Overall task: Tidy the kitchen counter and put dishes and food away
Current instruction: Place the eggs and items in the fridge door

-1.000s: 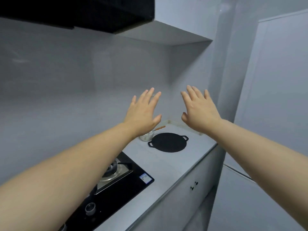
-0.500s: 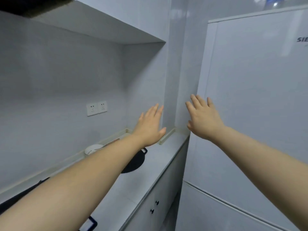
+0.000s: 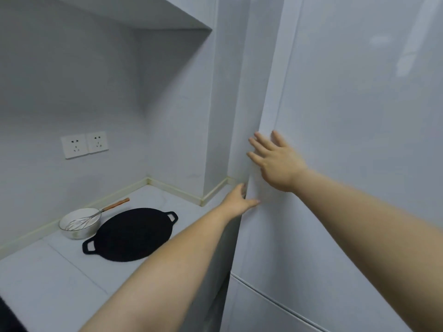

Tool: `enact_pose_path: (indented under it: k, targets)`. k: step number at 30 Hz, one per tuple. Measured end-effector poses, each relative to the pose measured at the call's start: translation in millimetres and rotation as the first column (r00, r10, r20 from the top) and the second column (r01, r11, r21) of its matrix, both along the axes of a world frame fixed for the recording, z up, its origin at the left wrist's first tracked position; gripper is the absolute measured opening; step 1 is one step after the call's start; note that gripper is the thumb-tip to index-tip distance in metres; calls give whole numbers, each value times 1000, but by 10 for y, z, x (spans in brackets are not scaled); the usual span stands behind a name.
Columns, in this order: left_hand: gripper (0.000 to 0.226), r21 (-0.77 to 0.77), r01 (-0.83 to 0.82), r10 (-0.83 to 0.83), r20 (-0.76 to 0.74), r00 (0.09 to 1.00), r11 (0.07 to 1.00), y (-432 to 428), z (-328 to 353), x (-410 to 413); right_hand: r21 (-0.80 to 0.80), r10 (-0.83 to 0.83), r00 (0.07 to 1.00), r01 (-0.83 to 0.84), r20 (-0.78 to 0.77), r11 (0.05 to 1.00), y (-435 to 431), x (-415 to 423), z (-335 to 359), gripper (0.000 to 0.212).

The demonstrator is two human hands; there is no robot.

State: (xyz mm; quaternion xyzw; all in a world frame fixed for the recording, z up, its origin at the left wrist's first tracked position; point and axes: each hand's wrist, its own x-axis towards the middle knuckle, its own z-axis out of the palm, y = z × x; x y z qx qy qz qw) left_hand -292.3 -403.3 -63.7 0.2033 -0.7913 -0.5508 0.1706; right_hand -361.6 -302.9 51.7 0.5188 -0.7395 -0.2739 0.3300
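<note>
Sockets: two flat white squares on the far wall, at the left.
Bowl: round and white, far left on the counter, just beside the pan. You cannot tell what is inside.
Whisk: thin wire loops sit in the bowl. The wooden handle sticks out to the right.
Pan: black, flat and round, rough on top, with two little loop handles. Your left arm hides a bit of its near edge.
Counter: smooth and pale, cut off at the bottom left.
Left hand: it grips the fridge door's left edge, thumb in front, fingers hidden behind.
Right hand: flat on the door, fingers straight and spread, holding nothing.
Fridge door: tall, white and shiny, top cut off.
</note>
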Motion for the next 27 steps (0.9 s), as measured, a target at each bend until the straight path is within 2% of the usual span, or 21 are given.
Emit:
enact_pose_path:
  k: [4,7,11,13,16,18,22,27]
  targets:
    - [58,-14,-35,34,-9,999,999,27,-207,-217,71,157,967,-146,-201,987,-133,-233,0,44]
    - [60,-74,-94,92,-33,995,993,42,-312,-282,139,172,941,-136,-291,981,-190,-248,-31,31]
    - [61,-39,-161,158,-57,986,986,77,-393,-310,149,242,936,-208,-258,967,-221,-338,-64,36]
    - [57,-14,-185,183,-87,979,983,92,-411,-296,132,282,912,-254,-296,958,-252,-352,-55,33]
    - [50,45,-227,231,-112,967,973,156,-454,-325,129,280,922,-254,-267,959,-279,-368,-76,28]
    - [48,54,-244,249,-123,961,968,160,-461,-341,111,271,927,-250,-258,962,-342,-387,-107,32]
    - [43,175,-240,264,-127,956,955,117,-512,-364,23,304,913,-310,-272,950,-428,-396,-175,41]
    - [35,255,-247,295,-170,940,935,187,-540,-370,0,291,928,-300,-233,954,-516,-406,-221,44]
